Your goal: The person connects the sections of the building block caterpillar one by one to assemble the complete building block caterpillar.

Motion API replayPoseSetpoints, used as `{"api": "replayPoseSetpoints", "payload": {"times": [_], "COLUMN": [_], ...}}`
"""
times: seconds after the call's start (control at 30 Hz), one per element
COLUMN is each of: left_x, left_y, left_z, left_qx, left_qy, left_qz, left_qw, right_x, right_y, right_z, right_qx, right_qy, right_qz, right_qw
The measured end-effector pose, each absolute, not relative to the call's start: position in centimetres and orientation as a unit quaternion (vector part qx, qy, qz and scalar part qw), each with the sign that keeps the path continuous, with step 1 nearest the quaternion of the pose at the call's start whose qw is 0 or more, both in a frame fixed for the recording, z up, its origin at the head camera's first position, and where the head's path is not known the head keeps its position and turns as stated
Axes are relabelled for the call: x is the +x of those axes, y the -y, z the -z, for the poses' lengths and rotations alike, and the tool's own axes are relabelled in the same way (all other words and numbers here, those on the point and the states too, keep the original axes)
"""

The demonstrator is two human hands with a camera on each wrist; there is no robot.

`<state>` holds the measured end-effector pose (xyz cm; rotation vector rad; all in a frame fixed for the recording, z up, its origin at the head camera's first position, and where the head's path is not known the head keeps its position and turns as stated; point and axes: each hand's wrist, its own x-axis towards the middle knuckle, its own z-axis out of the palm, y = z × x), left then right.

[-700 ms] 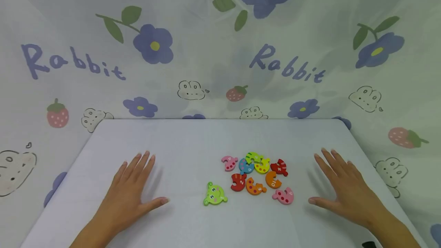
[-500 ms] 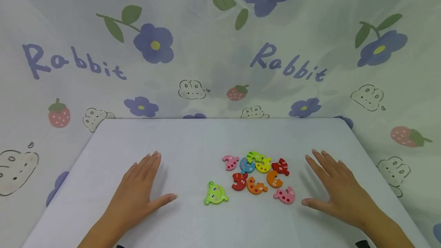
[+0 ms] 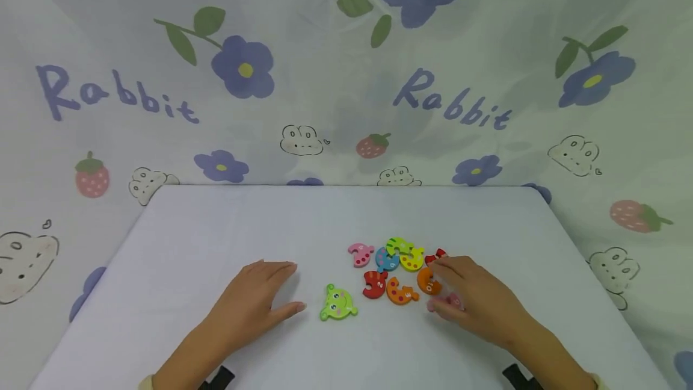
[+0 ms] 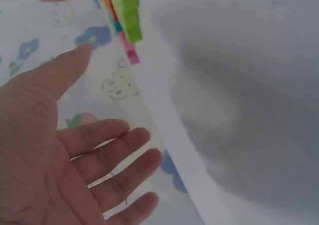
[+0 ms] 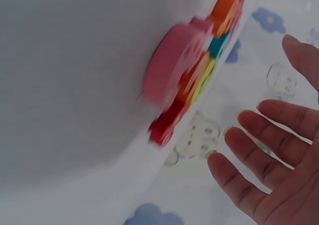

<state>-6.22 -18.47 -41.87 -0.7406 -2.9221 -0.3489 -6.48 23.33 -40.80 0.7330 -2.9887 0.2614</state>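
My left hand [image 3: 251, 303] hovers left of a green smiling-face puzzle piece [image 3: 338, 304], apart from it, fingers loosely bent. Over the right end of the cluster is my right hand [image 3: 479, 303], which partly hides a pink spotted piece [image 3: 453, 300] and a red piece [image 3: 436, 255]. An orange piece marked 10 [image 3: 428, 281] lies beside its fingertips. In the right wrist view, that hand's fingers are spread, with nothing between them. Further left lie another orange piece [image 3: 402, 294], a red piece marked 2 [image 3: 373, 285], plus blue [image 3: 387, 261], yellow [image 3: 413, 259], green striped [image 3: 397, 245] and pink [image 3: 361, 254] pieces.
The pieces lie on a white table [image 3: 243, 215]. Behind its far edge hangs a cloth [image 3: 335, 77] printed with flowers, rabbits and strawberries. Black straps [image 3: 218, 378] show at both wrists.
Both hands have moved inward, the left to the right and the right to the left over the pieces. Their fingers have bent from a straighter spread. The pieces stay in place.
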Motion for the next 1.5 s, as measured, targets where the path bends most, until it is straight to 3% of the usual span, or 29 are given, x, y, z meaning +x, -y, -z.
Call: {"api": "replayPoseSetpoints", "payload": {"times": [0.3,0.53,0.8,1.0,1.5], "left_x": [-6.7,-6.5,-6.4,-6.5,-6.7], "left_y": [15.1,13.4,13.5,13.7,13.8], "left_z": [42.1,43.3,44.6,45.0,45.8], "left_qx": [-0.264,-0.271,-0.270,-0.263,-0.253], "left_qy": [0.954,0.951,0.949,0.948,0.941], "left_qz": [0.142,0.141,0.160,0.176,0.221], "left_qw": [-0.015,-0.055,-0.032,-0.018,-0.043], "right_x": [-7.9,-9.0,-10.0,-9.9,-9.4], "right_y": [-17.8,-15.0,-13.6,-13.3,-13.6], "right_z": [41.6,42.9,44.0,43.7,43.1], "right_qx": [0.334,0.348,0.341,0.306,0.306], "right_qy": [0.939,0.934,0.936,0.947,0.944], "right_qz": [-0.084,-0.079,-0.089,-0.083,-0.096], "right_qw": [0.014,-0.027,-0.013,-0.048,-0.075]}}
